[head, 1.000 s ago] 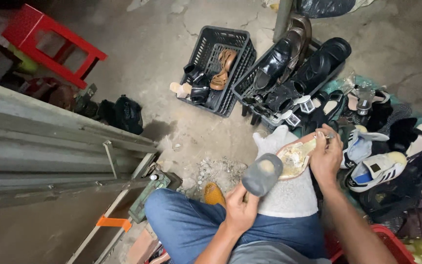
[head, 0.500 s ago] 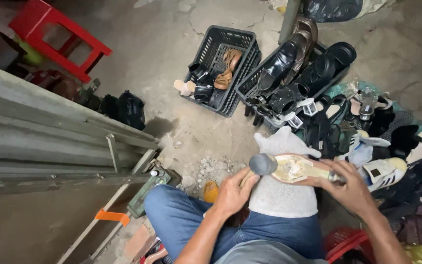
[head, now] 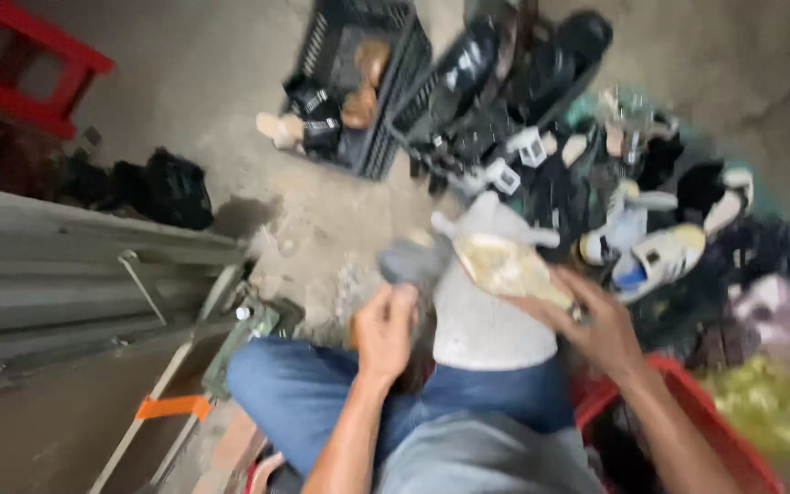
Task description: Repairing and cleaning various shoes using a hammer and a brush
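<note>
The frame is blurred by motion. My left hand [head: 384, 331] grips a grey shoe heel piece [head: 413, 259] just above my blue-jeaned knee. My right hand [head: 601, 325] holds a worn tan shoe sole [head: 505, 265], its underside up, beside the grey piece. Both are over a white cloth-covered stand [head: 486, 320] between my legs. The grey piece touches or nearly touches the sole's near end; which, I cannot tell.
A black plastic crate [head: 358, 82] with shoes stands ahead. A heap of black and white shoes [head: 596, 165] spreads to the right. A red basket [head: 715, 430] is by my right leg, a red stool [head: 29, 73] far left, grey metal rails [head: 75, 274] at left.
The view has shifted and blurred. My left hand has dropped lower with the grey piece, and my right hand has turned the sole more towards the left.
</note>
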